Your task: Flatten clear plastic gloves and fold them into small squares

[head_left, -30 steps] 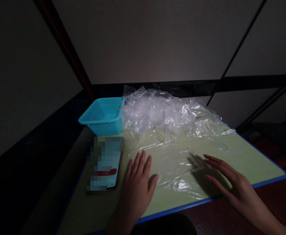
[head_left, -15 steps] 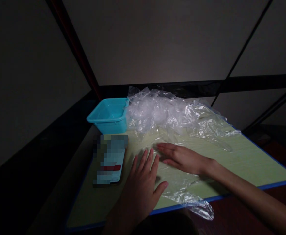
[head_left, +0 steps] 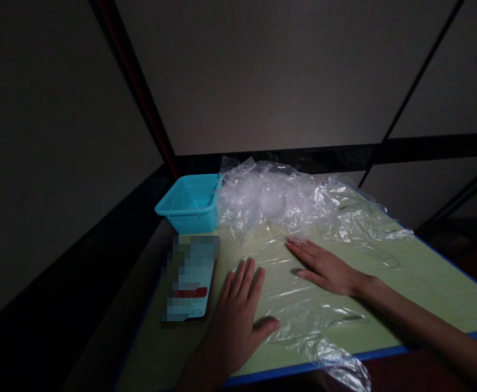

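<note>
My left hand (head_left: 238, 313) lies flat with its fingers spread, at the left edge of a clear plastic film piece (head_left: 299, 313), possibly a thin disposable glove. My right hand (head_left: 324, 267) is stretched out flat over the upper part of the same film, fingers held close together and thumb apart. The film lies spread on the table, and its crumpled lower end hangs over the front edge. Beyond my hands rests a heap of crumpled clear plastic pieces (head_left: 271, 201).
A turquoise plastic basin (head_left: 187, 223) stands at the back left of the pale green, blue-edged table (head_left: 422, 294). In front of it, left of my left hand, lies a phone-like flat object (head_left: 200, 277), partly blurred out. Dark-trimmed panels (head_left: 271, 81) rise behind.
My right hand has slid to the right across the film, away from my left hand. The left hand stays in nearly the same place. The whole view has shifted slightly.
</note>
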A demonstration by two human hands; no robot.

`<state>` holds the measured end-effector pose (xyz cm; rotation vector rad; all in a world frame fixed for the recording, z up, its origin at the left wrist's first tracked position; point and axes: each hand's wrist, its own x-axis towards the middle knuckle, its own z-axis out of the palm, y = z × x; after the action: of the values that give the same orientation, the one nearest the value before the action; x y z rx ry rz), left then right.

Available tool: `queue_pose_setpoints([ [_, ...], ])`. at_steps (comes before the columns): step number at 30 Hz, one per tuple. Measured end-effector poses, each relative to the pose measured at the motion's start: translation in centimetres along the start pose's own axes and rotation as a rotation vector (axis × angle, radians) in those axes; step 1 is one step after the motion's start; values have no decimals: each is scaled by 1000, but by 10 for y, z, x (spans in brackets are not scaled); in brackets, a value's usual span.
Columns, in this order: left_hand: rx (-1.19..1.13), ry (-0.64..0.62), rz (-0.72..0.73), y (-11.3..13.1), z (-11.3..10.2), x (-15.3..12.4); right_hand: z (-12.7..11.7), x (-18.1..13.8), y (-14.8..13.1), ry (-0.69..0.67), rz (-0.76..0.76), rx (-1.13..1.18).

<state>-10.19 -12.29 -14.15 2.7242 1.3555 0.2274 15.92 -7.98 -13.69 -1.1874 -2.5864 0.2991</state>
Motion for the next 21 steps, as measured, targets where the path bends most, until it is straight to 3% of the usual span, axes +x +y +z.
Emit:
queue_pose_setpoints([
  [5, -59, -53, -63, -12, -30, 12, -11, -3, 18, 91, 119, 205],
  [9, -47, -125, -99, -28, -52, 32, -19, 7, 25, 87, 167, 269],
  [16, -91, -141, -180, -47, -44, 68, -27, 19, 31, -69, 242, 422],
  [21, -203, -168, -217, -55, -40, 75, -28, 15, 25, -72, 260, 513],
])
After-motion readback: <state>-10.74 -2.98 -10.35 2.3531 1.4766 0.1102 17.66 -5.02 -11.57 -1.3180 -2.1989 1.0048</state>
